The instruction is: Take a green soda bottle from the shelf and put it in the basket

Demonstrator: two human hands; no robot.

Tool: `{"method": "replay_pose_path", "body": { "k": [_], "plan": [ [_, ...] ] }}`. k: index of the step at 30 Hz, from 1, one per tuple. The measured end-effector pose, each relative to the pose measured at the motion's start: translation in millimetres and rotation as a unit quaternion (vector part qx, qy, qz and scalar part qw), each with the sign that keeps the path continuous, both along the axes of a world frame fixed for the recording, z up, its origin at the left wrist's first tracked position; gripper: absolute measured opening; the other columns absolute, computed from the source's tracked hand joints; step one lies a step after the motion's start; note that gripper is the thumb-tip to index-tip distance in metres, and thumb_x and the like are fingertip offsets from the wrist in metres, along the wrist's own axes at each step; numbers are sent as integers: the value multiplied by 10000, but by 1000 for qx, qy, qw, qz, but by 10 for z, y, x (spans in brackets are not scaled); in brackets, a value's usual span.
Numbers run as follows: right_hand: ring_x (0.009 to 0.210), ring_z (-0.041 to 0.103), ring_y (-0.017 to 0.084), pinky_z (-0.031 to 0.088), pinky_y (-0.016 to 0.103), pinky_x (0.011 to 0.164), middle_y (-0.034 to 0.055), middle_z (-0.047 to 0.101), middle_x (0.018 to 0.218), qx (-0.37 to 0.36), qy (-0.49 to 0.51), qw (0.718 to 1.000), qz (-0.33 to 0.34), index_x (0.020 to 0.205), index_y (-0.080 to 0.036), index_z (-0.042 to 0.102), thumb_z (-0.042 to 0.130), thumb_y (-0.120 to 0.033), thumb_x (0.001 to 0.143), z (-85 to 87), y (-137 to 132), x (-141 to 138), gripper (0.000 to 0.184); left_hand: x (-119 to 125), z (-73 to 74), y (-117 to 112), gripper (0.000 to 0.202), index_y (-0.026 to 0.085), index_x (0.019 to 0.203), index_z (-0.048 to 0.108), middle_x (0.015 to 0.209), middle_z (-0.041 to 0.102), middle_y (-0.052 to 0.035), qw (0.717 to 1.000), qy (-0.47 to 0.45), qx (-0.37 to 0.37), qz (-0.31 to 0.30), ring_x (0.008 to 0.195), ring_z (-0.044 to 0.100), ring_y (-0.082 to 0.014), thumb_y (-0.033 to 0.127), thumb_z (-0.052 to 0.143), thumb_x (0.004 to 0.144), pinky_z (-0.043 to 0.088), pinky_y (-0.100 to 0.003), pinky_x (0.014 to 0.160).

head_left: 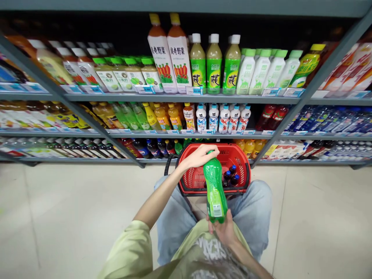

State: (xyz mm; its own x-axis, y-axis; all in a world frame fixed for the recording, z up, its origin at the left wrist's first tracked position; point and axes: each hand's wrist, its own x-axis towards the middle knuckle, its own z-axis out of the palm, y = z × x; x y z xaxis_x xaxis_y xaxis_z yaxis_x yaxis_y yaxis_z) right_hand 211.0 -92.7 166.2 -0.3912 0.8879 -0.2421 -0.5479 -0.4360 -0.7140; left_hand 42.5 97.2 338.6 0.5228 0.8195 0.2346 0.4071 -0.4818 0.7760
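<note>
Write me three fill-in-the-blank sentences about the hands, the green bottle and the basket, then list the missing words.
1. The left hand grips the green bottle at its ____ end.
2. The right hand supports the bottle from ____.
3. The basket on the floor is ____ in colour and holds dark bottles.

Missing words: top; below; red

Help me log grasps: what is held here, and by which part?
A green bottle: the left hand grips its cap end, the right hand supports its base, above the red basket.
</note>
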Motion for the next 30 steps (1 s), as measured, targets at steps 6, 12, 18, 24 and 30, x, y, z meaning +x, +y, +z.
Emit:
{"method": "replay_pose_path", "body": {
  "k": [6, 12, 18, 24, 30],
  "plan": [
    [538, 332, 130, 345, 285, 518, -18, 482, 651, -123, 119, 972, 161, 999, -223, 694, 553, -803, 718, 151, 32, 89, 660, -54, -7, -27, 399, 158, 723, 509, 676, 449, 47, 999, 14, 25, 31, 674, 406, -122, 436, 434, 999, 327, -256, 676],
    [607, 67, 97, 214, 243, 556, -81, 101, 604, -129, 125, 967, 182, 877, -268, 596, 704, -605, 652, -102, -76, 115, 419, -33, -14, -68, 406, 185, 662, 385, 650, 382, 46, 996, 64, 64, -5, 629, 375, -119, 397, 406, 1007, 289, -276, 648],
    [630, 1, 73, 219, 257, 603, -98, 11, 587, -158, 68, 971, 165, 783, -237, 532, 556, -614, 785, -272, -199, 114, 378, 66, -15, -90, 402, 196, 659, 358, 612, 374, 43, 993, 87, 71, -34, 579, 382, -123, 382, 393, 1013, 281, -295, 633],
    [604, -8, 68, 215, 262, 603, -93, -88, 613, -146, 30, 966, 210, 749, -234, 466, 430, -549, 877, -255, -223, 132, 342, 113, -25, -104, 397, 195, 662, 369, 624, 390, 40, 993, 75, 75, -53, 588, 391, -124, 373, 399, 1016, 287, -294, 645],
    [643, -19, 80, 161, 237, 599, -91, 103, 616, -153, 55, 964, 213, 827, -208, 584, 465, -575, 877, -236, -224, 174, 390, 90, -87, -107, 405, 182, 647, 423, 614, 411, 43, 994, 63, 86, -37, 584, 373, -116, 360, 428, 1011, 295, -282, 645]
  ]
}}
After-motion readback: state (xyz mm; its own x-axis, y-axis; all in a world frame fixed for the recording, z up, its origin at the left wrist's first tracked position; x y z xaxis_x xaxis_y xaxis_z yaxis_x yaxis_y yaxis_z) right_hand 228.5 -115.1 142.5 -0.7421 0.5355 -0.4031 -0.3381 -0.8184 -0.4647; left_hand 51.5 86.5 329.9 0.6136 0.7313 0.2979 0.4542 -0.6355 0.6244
